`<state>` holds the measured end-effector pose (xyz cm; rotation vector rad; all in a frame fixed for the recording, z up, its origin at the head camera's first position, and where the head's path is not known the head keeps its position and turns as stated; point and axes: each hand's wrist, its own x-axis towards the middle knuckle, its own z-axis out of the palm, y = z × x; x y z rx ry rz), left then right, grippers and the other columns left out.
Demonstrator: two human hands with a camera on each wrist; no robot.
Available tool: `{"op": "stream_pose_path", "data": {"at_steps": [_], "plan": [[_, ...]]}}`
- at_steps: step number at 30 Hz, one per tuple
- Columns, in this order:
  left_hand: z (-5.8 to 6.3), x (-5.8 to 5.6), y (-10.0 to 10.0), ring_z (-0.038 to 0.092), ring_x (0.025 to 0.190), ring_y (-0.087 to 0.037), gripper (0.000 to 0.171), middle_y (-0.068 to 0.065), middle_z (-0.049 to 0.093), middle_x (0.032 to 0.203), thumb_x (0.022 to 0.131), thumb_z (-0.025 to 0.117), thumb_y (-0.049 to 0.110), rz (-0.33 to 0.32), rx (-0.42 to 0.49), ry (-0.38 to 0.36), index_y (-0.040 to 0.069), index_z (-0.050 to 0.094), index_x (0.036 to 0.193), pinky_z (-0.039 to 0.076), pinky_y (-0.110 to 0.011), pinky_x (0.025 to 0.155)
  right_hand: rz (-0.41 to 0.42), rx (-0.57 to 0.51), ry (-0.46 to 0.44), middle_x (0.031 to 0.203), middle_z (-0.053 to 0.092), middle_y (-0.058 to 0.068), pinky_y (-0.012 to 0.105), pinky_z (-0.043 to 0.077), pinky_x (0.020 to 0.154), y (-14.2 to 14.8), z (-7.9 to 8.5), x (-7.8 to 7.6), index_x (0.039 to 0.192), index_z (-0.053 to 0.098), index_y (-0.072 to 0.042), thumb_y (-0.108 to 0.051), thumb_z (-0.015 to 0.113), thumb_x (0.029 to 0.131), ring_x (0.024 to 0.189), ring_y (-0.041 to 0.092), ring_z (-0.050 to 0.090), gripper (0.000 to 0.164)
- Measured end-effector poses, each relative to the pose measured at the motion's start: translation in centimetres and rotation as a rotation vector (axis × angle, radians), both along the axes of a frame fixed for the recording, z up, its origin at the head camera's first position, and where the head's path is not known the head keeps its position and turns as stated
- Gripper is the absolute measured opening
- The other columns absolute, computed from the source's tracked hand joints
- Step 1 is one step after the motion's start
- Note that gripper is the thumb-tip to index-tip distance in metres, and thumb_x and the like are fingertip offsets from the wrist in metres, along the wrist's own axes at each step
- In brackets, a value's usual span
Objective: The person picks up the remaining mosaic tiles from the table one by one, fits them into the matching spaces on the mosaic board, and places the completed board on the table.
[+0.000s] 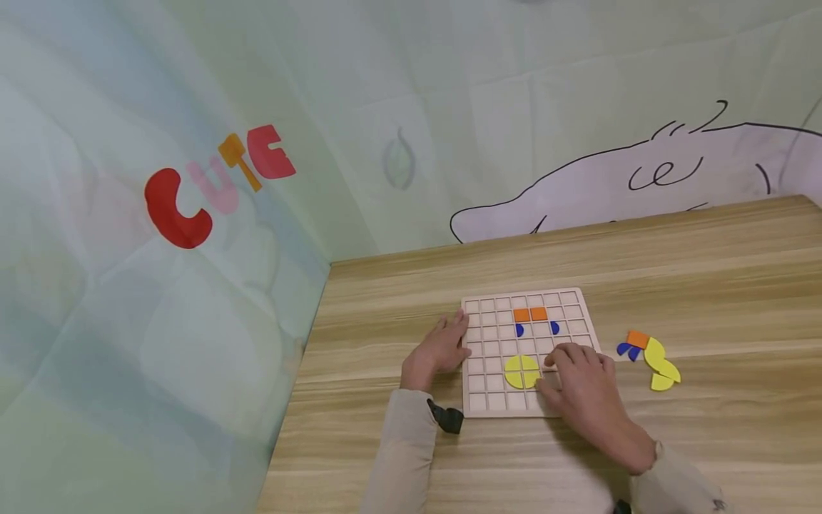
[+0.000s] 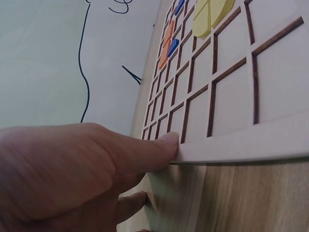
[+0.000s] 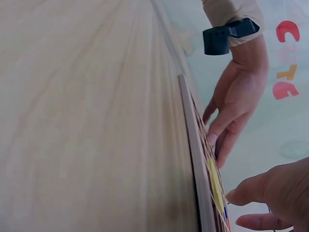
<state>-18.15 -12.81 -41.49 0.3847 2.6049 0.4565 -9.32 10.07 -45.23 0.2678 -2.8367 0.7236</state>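
A pale grid board [image 1: 475, 413] lies on the wooden table. Beside its left edge is my left hand [image 1: 439, 348], fingers extended along the side and the thumb [image 2: 169, 140] on the rim. Over the board's lower right part, my right hand [image 1: 586, 391] has bent fingers and a gap between thumb and index finger; its thumb tip is right at the yellow circle [image 1: 514, 380] made of quarter pieces. Nothing shows between those fingertips. Two orange squares [image 1: 521, 315] sit higher in the grid, with a blue half-round piece [image 1: 519, 330] and another blue piece [image 1: 555, 328] below them.
Right of the board, loose pieces lie in a small cluster: an orange square [image 1: 638, 339], blue pieces [image 1: 623, 348] and several yellow ones [image 1: 654, 353]. A printed cloth [image 1: 411, 135] hangs behind the table [image 1: 738, 300] and along its left side.
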Motion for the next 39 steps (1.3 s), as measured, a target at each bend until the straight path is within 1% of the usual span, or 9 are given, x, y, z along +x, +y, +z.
{"op": "stream_pose_path", "data": {"at_steps": [6,14,20,25,29,33,37,39], "plan": [[0.0,0.0,-0.1,0.005,0.149,-0.032,0.063,-0.001,0.007,0.162,0.100,0.049,0.022,0.000,0.002,-0.006,0.012,0.017,0.154,0.013,-0.045,0.121,-0.004,-0.021,0.029,0.114,0.059,0.017,0.057,0.034,0.087,1.3,0.4,-0.3,0.093,0.063,-0.007,-0.020,0.072,0.080,0.108,0.039,0.050,0.021],[0.0,0.0,-0.1,0.005,0.148,-0.033,0.063,-0.002,0.007,0.162,0.100,0.049,0.022,0.001,0.004,-0.006,0.011,0.017,0.154,0.013,-0.045,0.121,-0.067,-0.014,0.015,0.114,0.057,0.023,0.060,0.033,0.084,3.7,1.0,-0.6,0.093,0.063,-0.005,-0.018,0.069,0.081,0.108,0.044,0.048,0.019],[-0.1,0.0,-0.1,0.004,0.149,-0.032,0.063,0.000,0.007,0.162,0.100,0.049,0.022,0.005,0.005,-0.006,0.012,0.017,0.154,0.013,-0.045,0.121,-0.093,-0.046,0.049,0.113,0.057,0.026,0.060,0.031,0.080,5.6,1.0,-0.7,0.094,0.063,-0.003,-0.013,0.068,0.080,0.108,0.047,0.047,0.018],[-0.3,-0.1,0.0,0.005,0.149,-0.032,0.064,0.000,0.007,0.162,0.100,0.049,0.023,0.012,0.004,-0.002,0.013,0.017,0.154,0.013,-0.046,0.121,-0.112,-0.020,0.041,0.114,0.055,0.028,0.062,0.030,0.079,7.3,0.8,-1.1,0.095,0.064,-0.001,-0.012,0.069,0.081,0.107,0.051,0.044,0.019],[-0.3,-0.1,0.0,0.005,0.149,-0.031,0.063,0.000,0.008,0.162,0.100,0.049,0.022,0.015,0.004,0.000,0.012,0.018,0.154,0.014,-0.046,0.121,-0.105,0.018,0.067,0.112,0.055,0.028,0.064,0.028,0.078,8.7,0.5,-1.6,0.093,0.066,-0.001,-0.004,0.068,0.078,0.105,0.053,0.042,0.015],[-0.2,0.0,0.0,0.005,0.149,-0.032,0.063,0.000,0.008,0.162,0.100,0.049,0.022,0.013,0.005,0.002,0.012,0.018,0.154,0.013,-0.045,0.121,-0.078,0.074,0.097,0.111,0.056,0.028,0.065,0.027,0.079,9.8,0.3,-2.0,0.090,0.068,-0.005,0.003,0.065,0.074,0.105,0.053,0.041,0.019],[-0.2,0.0,0.0,0.005,0.149,-0.032,0.063,0.000,0.008,0.162,0.100,0.049,0.022,0.011,0.005,0.000,0.012,0.018,0.154,0.013,-0.045,0.121,-0.041,0.123,0.087,0.113,0.056,0.027,0.065,0.028,0.079,10.5,0.3,-2.4,0.089,0.071,-0.009,0.003,0.065,0.073,0.107,0.052,0.040,0.021],[-0.2,0.0,0.0,0.005,0.149,-0.032,0.063,-0.001,0.008,0.162,0.100,0.049,0.022,0.011,0.004,-0.001,0.012,0.018,0.154,0.013,-0.046,0.121,-0.024,0.142,0.078,0.113,0.056,0.027,0.066,0.028,0.080,10.7,0.3,-2.5,0.089,0.072,-0.010,0.002,0.067,0.074,0.109,0.053,0.039,0.020]]}}
